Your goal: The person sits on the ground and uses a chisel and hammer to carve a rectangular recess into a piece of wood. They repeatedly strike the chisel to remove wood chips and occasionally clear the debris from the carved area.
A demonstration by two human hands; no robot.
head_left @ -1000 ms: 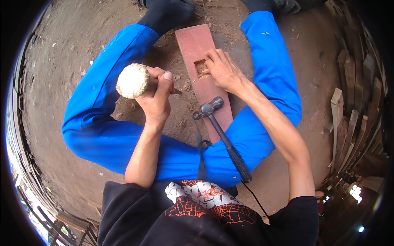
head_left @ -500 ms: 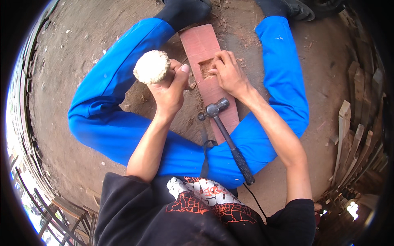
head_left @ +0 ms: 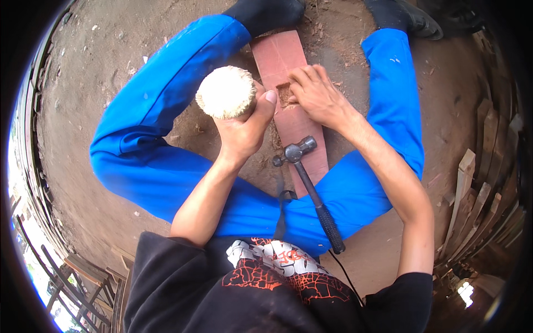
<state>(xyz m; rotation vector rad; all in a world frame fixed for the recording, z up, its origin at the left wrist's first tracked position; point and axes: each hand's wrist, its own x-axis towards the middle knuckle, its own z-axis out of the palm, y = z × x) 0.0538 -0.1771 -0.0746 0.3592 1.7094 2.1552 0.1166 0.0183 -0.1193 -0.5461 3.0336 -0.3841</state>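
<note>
My left hand (head_left: 244,130) is wrapped round what looks like a chisel (head_left: 226,92), seen end-on by its round, pale, frayed wooden head. Its blade is hidden beneath the hand. A reddish wooden board (head_left: 280,55) lies lengthwise on the ground between my legs, with a rough rectangular recess (head_left: 285,95) cut into it. At the recess's right edge my right hand (head_left: 322,100) has its fingers curled together; what they hold, if anything, is hidden. A ball-peen hammer (head_left: 311,183) rests with its dark head over the board and its ridged grip across my thigh.
My blue-trousered legs (head_left: 395,100) flank the board. Wood chips (head_left: 335,72) are scattered on the dirt floor (head_left: 72,139). Stacked timber pieces (head_left: 465,172) line the right side. Wooden furniture frames (head_left: 86,269) stand at the lower left. A thin black cord (head_left: 345,273) runs beside my waist.
The whole scene has shifted slightly rightward in view. My left hand and the chisel have come nearer the board's recess. My right hand's fingers remain curled at the recess.
</note>
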